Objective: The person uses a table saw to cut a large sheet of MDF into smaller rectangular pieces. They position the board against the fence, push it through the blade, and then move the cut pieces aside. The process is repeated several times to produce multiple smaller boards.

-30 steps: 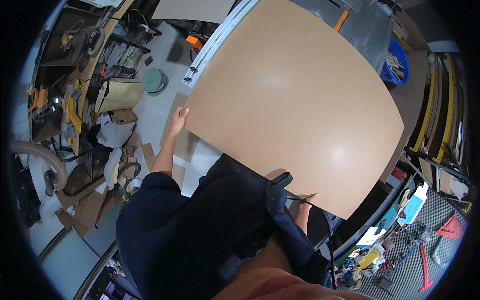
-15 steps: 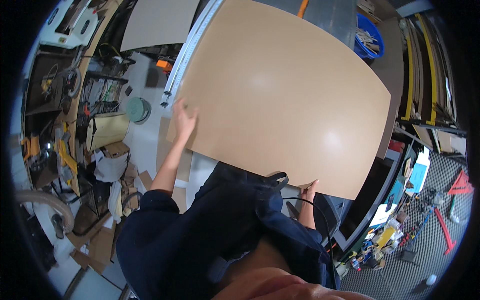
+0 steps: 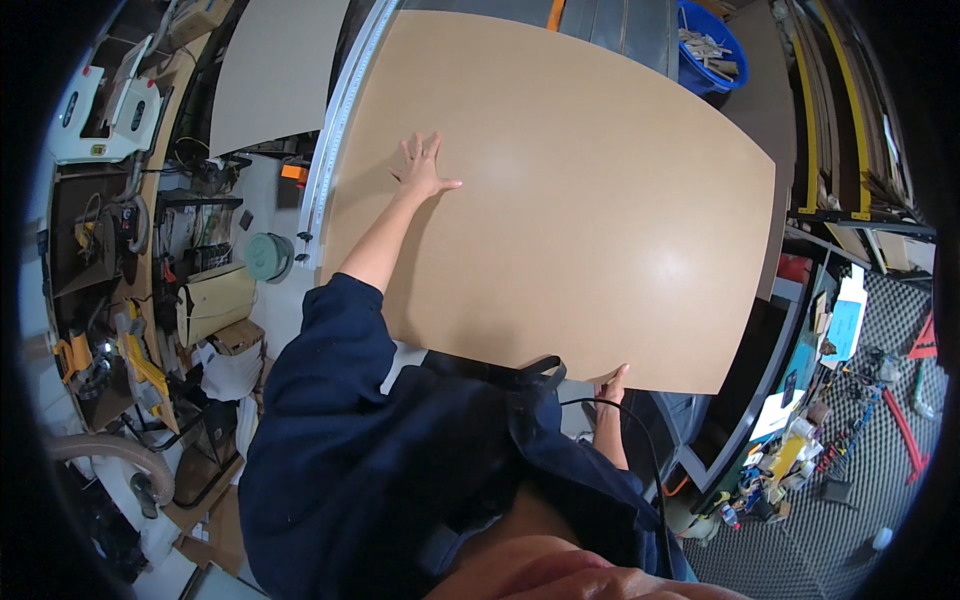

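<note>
A large tan board (image 3: 560, 230) with a smooth, slightly shiny face lies in front of me. Over its left part my left hand (image 3: 422, 172) is stretched out with fingers spread; whether the palm presses on the face I cannot tell. My right hand (image 3: 611, 385) grips the board's near edge toward the right, thumb on top, with the other fingers mostly hidden beneath. Along the board's left side runs a pale metal rail (image 3: 338, 130) with a scale on it.
Beyond the board is a grey metal table (image 3: 620, 30), beside a blue bucket (image 3: 712, 85) of wood offcuts. Sheets stand in a rack at far right. On the left are a workbench (image 3: 160, 200), a green round container (image 3: 268, 257) and a hose (image 3: 125, 450). A black cable (image 3: 650, 440) hangs by my right arm.
My left hand has moved from the board's near left edge forward and to the right over its face, fingers now spread. My right hand stays at the near edge.
</note>
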Tool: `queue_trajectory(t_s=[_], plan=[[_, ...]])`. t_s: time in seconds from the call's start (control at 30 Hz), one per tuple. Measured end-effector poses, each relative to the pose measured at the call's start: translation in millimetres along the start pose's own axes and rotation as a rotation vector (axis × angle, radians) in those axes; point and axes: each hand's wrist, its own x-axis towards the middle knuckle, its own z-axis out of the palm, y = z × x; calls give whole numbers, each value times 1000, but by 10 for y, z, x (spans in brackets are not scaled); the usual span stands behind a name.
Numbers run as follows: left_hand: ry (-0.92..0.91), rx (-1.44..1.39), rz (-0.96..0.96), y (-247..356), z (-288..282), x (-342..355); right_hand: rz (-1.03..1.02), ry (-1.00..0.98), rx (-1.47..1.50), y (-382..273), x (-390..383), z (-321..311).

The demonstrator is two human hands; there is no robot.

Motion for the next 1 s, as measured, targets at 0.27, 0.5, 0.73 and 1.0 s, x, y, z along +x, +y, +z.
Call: queue_trajectory(t_s=[0.27, 0.5, 0.73, 1.0], plan=[[6, -30, 182, -62, 213, 306, -80, -90, 415, 61, 301, -334], [-76, 76, 133, 135, -104, 130, -237, -9, 515, -520, 439, -321], [-78, 162, 411, 4, 19, 353, -338, -56, 531, -390, 713, -524], [-119, 156, 172, 542, -66, 248, -285, -119, 604, -390, 682, -471]])
